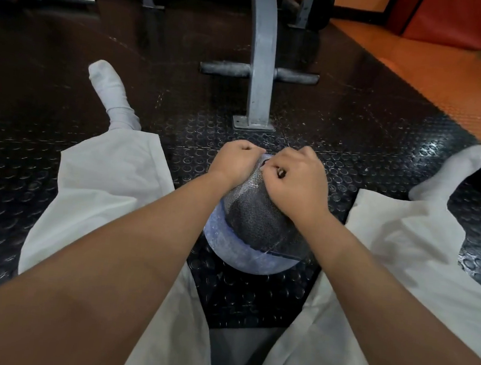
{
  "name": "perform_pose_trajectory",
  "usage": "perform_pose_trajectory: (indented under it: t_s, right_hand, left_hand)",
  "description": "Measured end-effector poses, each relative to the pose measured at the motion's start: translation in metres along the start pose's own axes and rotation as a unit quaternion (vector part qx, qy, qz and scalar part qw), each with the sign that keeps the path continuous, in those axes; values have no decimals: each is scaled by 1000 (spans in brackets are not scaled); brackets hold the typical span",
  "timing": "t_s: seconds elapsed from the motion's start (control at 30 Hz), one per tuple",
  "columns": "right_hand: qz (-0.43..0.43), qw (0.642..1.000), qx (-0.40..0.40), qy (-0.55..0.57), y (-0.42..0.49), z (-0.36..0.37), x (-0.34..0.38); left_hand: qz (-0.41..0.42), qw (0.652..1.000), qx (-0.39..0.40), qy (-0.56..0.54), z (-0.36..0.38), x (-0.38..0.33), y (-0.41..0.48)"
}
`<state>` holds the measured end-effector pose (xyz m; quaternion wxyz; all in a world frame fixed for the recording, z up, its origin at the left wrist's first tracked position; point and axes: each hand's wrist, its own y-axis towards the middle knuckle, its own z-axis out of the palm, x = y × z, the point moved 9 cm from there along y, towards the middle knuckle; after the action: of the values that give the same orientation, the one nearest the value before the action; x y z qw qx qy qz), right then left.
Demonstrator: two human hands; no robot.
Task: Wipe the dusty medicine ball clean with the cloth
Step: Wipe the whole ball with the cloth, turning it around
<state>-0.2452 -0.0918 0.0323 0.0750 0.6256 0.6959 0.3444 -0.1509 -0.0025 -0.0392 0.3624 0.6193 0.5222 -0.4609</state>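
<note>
A dusty blue round medicine ball (238,255) sits on the black studded rubber floor (179,136) between the spread legs, with a dark patterned cloth (259,216) draped over it. On its far side the left hand (235,161) and right hand (297,178) grip the cloth with curled fingers, close together, with a grey metal frame (261,67) beyond

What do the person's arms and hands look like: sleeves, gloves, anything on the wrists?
Left hand and right hand are bare, with no gloves. Left forearm and right forearm are uncovered, and no sleeve is in view. There is no watch, band or bracelet at either wrist. Rings: cannot tell.
</note>
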Motion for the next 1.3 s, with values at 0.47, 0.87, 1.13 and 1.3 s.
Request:
perform_pose_trajectory:
  t_s: [0.47,0.87,1.13,1.3]
  right_hand:
    - [-78,995,-30,47,-19,-3,12]
    - [-236,971,-24,20,-53,-1,47]
    - [-33,998,-37,43,-16,-5,6]
    - [-196,980,-22,-33,-48,1,49]
  left_hand:
    - [-6,1000,-2,11,-3,0,-1]
    - [-10,1000,8,19,-1,0,1]
    - [-21,999,-23,31,-5,-1,1]
    - [-31,999,-25,30,-5,1,1]
